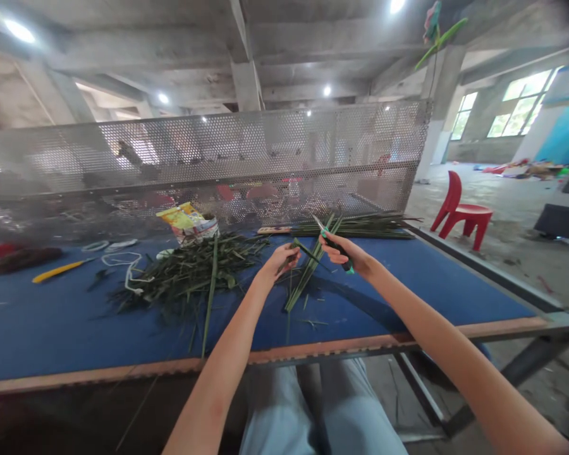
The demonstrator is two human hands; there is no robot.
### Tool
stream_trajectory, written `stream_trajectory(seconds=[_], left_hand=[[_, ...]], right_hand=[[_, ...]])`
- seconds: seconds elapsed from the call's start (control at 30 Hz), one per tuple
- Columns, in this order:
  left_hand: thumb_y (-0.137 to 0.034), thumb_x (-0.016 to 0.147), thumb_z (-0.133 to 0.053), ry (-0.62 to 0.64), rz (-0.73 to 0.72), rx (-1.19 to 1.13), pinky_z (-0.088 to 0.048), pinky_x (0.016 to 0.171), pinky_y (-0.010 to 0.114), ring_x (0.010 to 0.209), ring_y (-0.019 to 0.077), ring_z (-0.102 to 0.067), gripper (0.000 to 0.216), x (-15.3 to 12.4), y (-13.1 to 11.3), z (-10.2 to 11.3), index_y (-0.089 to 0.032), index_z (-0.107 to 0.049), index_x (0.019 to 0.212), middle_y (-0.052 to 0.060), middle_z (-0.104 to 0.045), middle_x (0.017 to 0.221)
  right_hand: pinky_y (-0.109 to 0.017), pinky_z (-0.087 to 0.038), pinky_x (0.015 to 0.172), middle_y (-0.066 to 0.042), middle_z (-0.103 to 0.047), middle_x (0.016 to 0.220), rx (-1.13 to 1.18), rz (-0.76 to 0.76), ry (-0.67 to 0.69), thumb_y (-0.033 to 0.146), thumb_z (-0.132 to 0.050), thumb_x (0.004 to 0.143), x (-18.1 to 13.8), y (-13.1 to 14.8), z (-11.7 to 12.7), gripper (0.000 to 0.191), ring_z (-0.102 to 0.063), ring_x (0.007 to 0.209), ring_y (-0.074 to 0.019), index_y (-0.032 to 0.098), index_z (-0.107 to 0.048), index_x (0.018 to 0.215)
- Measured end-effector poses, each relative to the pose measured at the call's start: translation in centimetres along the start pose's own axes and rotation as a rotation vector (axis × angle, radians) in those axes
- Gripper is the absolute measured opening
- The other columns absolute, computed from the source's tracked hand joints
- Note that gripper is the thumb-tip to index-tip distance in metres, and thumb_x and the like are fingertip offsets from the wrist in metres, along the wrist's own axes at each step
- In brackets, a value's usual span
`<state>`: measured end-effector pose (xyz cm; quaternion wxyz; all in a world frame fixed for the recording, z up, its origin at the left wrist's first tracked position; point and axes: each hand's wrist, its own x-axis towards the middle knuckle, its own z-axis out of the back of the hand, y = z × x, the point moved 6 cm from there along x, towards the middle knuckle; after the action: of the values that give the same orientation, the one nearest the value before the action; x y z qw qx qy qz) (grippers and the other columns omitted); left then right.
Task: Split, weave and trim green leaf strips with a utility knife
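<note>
My right hand (340, 250) is closed around a cutting tool (318, 222) with a pointed metal blade and a black-and-green handle. Whether it is a knife or closed scissors, I cannot tell. The blade points up and away, to the left. My left hand (283, 260) pinches a dark green leaf strip (309, 251), which slants down to the right toward the other hand. Below and between both hands, several long green leaf strips (301, 288) lie across the blue table. A heap of cut leaf pieces (184, 272) sits left of my left hand.
A longer bundle of leaf strips (374, 226) lies at the table's back, beside a small wooden piece (274, 230). Left are a yellow-handled tool (59, 271), white cord (131, 268) and a tub with a yellow packet (183, 216). A perforated metal screen (265, 158) stands behind; a red chair (469, 212) is right.
</note>
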<state>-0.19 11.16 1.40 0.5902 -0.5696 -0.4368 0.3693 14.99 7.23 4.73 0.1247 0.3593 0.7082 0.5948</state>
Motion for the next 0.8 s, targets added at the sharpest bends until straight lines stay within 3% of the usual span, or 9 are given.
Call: stream_trajectory(seconds=[0.13, 0.27, 0.37, 0.43, 0.53, 0.7, 0.8], left_hand=[[-0.025, 0.074, -0.062, 0.058, -0.026, -0.067, -0.022, 0.038, 0.018, 0.038, 0.0032, -0.032, 0.022, -0.3, 0.8, -0.9, -0.017, -0.042, 0.069, -0.006, -0.04, 0.052], [-0.038, 0.081, -0.055, 0.058, -0.027, -0.155, -0.023, 0.038, 0.019, 0.038, 0.0044, -0.032, 0.031, 0.1, 1.1, -0.4, -0.018, -0.039, 0.064, -0.006, -0.035, 0.05], [-0.043, 0.084, -0.052, -0.017, 0.03, -0.183, -0.025, 0.038, 0.019, 0.037, 0.0046, -0.031, 0.037, 0.5, 1.7, 0.6, -0.018, -0.038, 0.061, -0.005, -0.035, 0.049], [-0.041, 0.085, -0.049, -0.01, 0.078, -0.242, -0.027, 0.038, 0.019, 0.036, 0.005, -0.03, 0.037, 0.5, 2.1, 0.8, -0.018, -0.037, 0.059, -0.005, -0.034, 0.047], [-0.035, 0.087, -0.045, 0.009, 0.096, -0.361, -0.03, 0.039, 0.018, 0.038, 0.0055, -0.032, 0.033, 0.1, 2.0, 0.9, -0.017, -0.04, 0.06, -0.004, -0.036, 0.049], [-0.035, 0.089, -0.043, -0.084, 0.166, -0.416, -0.031, 0.039, 0.017, 0.038, 0.0056, -0.034, 0.034, -0.3, 2.1, 1.3, -0.017, -0.041, 0.06, -0.004, -0.035, 0.048], [-0.037, 0.091, -0.039, -0.054, 0.177, -0.373, -0.03, 0.039, 0.016, 0.037, 0.0056, -0.033, 0.037, -0.1, 2.1, 1.0, -0.017, -0.04, 0.059, -0.005, -0.033, 0.047]], right_hand=[[-0.012, -0.02, 0.027, 0.01, -0.032, 0.047, 0.083, -0.086, 0.098, 0.041, -0.033, 0.097, -0.2, -0.9, -1.6, 0.029, -0.016, 0.027, -0.0018, 0.018, -0.046, 0.083], [-0.013, -0.018, 0.023, 0.012, -0.032, 0.04, 0.051, -0.174, 0.271, 0.049, -0.034, 0.094, -1.1, -1.8, -3.0, 0.035, -0.016, 0.021, -0.0026, 0.019, -0.045, 0.081], [-0.015, -0.021, 0.022, 0.01, -0.039, 0.037, -0.073, -0.329, 0.489, 0.054, -0.041, 0.09, -1.9, -4.0, -4.4, 0.039, -0.027, 0.02, -0.0048, 0.016, -0.049, 0.081], [-0.015, -0.025, 0.024, 0.008, -0.044, 0.039, -0.159, -0.394, 0.547, 0.052, -0.043, 0.089, -2.0, -5.3, -5.0, 0.04, -0.034, 0.023, -0.0058, 0.014, -0.05, 0.081], [-0.015, -0.027, 0.025, 0.006, -0.047, 0.045, -0.139, -0.389, 0.449, 0.049, -0.039, 0.092, -1.0, -6.0, -5.3, 0.037, -0.036, 0.026, -0.0052, 0.015, -0.048, 0.079], [-0.013, -0.031, 0.03, 0.007, -0.046, 0.052, -0.007, -0.283, 0.054, 0.043, -0.034, 0.096, 0.9, -6.0, -3.8, 0.032, -0.038, 0.03, -0.004, 0.018, -0.045, 0.081], [-0.014, -0.035, 0.032, 0.005, -0.048, 0.053, -0.001, -0.245, -0.14, 0.039, -0.032, 0.097, 1.4, -6.4, -2.4, 0.031, -0.042, 0.033, -0.0053, 0.018, -0.045, 0.079]])
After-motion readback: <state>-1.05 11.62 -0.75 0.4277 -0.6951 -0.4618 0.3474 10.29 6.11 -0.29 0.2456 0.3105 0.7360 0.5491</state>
